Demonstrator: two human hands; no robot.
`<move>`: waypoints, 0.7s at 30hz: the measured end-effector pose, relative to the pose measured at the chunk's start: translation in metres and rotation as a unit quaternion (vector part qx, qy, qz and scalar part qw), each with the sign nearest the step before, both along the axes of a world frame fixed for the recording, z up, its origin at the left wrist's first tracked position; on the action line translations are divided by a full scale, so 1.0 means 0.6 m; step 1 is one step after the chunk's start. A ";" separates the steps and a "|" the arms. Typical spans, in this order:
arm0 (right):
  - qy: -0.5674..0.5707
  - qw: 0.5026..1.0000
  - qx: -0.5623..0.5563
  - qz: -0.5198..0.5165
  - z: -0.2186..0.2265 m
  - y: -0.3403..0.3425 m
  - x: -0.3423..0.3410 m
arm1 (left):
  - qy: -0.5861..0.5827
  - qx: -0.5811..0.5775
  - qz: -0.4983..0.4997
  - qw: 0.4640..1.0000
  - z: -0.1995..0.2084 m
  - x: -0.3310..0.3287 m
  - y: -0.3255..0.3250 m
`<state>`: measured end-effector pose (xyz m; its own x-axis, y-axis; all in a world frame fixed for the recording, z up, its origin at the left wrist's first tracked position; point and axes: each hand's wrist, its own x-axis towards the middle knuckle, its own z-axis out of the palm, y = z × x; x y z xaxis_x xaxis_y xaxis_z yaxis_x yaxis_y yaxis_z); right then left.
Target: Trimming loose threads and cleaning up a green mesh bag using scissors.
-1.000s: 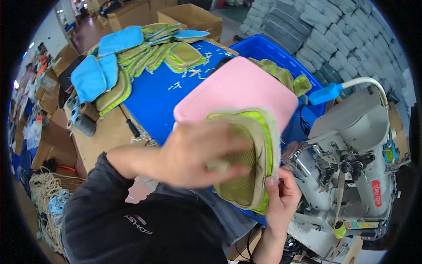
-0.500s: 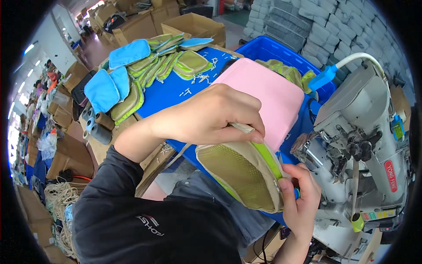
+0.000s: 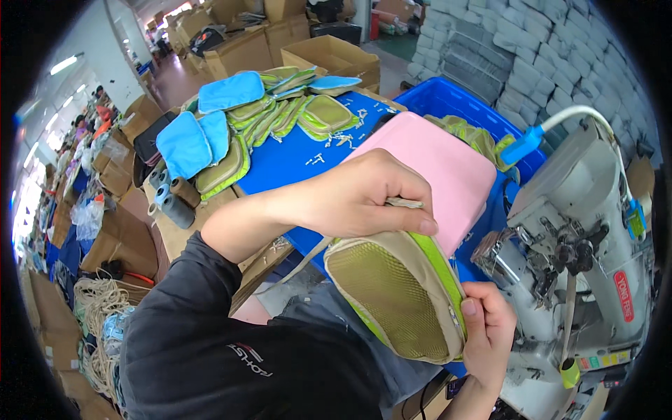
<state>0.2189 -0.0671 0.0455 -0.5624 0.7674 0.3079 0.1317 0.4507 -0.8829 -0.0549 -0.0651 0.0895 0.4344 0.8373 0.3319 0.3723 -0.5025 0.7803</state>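
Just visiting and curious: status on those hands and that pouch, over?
Left hand gripping top edge of khaki-and-lime mesh pouch. Right hand pinching its lower zipper corner. Pouch held up off the blue table. Sewing machine close at right, pink pad behind.

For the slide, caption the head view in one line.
Both hands, left and right, hold a khaki-and-lime mesh pouch beside a grey sewing machine, pink pad and blue table behind.
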 end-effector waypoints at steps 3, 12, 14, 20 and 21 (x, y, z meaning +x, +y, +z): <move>-0.012 0.993 -0.113 -0.017 0.003 0.000 0.003 | -0.004 -0.016 0.010 1.000 -0.003 -0.001 0.002; 0.050 0.993 -0.077 -0.068 -0.022 0.020 0.021 | -0.110 -0.088 0.077 0.987 -0.008 -0.036 0.000; 0.061 0.991 -0.095 -0.070 -0.024 0.021 0.015 | -0.128 -0.097 0.087 0.983 -0.011 -0.039 0.001; 0.118 0.985 -0.115 -0.042 -0.024 0.026 0.009 | -0.138 -0.098 0.102 0.980 -0.012 -0.036 -0.004; 0.129 0.984 -0.120 -0.034 -0.025 0.028 0.009 | -0.139 -0.098 0.101 0.980 -0.012 -0.034 -0.003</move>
